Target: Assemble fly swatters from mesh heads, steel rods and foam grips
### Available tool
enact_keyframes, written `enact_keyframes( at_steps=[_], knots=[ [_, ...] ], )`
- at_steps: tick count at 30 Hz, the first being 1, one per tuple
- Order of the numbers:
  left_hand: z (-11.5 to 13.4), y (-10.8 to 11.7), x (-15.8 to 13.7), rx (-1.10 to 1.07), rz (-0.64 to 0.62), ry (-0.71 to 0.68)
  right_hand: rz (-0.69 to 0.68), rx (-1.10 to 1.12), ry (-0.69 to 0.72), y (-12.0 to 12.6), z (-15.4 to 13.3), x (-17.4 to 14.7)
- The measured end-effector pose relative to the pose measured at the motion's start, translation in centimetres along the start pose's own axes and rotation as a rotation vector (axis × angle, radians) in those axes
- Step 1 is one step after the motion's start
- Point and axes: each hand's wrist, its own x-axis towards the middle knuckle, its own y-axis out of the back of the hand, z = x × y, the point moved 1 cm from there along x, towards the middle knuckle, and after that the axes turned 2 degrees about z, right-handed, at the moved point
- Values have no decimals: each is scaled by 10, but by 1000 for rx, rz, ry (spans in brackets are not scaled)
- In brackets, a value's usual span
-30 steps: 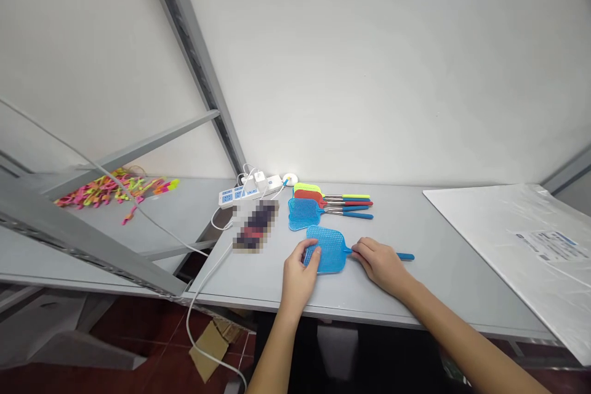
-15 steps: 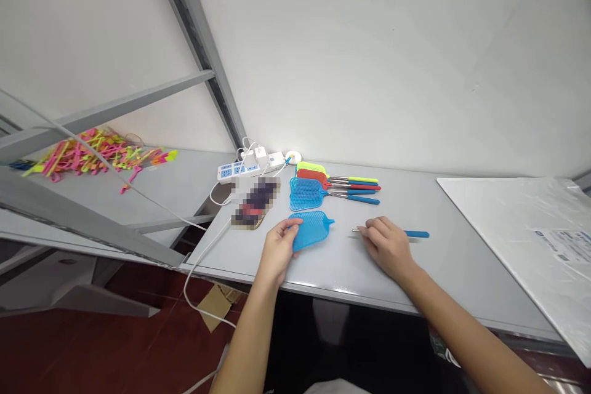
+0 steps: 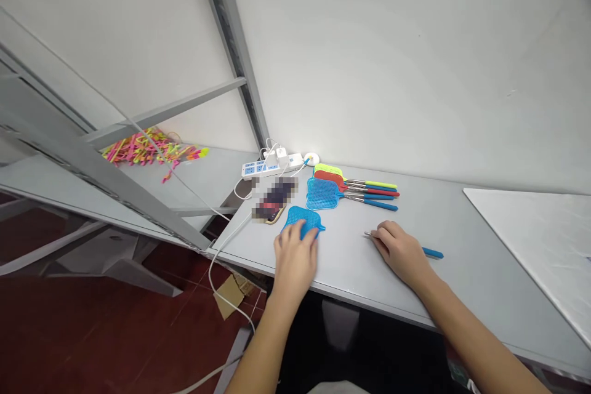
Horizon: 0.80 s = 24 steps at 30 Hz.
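Left hand (image 3: 294, 260) lies loosely open, blue plastic mesh swatter head (image 3: 306, 217) beneath it; right hand (image 3: 402, 253) grips a blue-handled metal rod (image 3: 433, 253).

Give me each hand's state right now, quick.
Left hand: fingers on the blue swatter head; grip unclear.
Right hand: closed, holding the blue-handled rod.

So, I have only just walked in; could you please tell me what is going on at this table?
Someone is handling two separate fly swatter parts at the table. The left hand is over a loose blue mesh head, fingers on it, while the right hand holds a metal rod with a blue handle. The two parts lie apart. Behind them is a group of swatters in blue, red and yellow, heads to the left, with rods attached.
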Motion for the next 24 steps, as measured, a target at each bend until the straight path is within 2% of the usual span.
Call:
enact_keyframes(
  at_steps=[2,6,13,24],
  knots=[
    [7,-9,-3,23,-31,-57,-4,2,1,0,1,-1],
    [2,-17,3,24,-22,-54,-21,18,8,0,0,-1],
    [-15,-12,16,23,-17,-61,-63,44,0,-1,0,-1],
    [-14,-13,15,30,1,-37,-98,33,-43,-2,0,1]
  ],
)
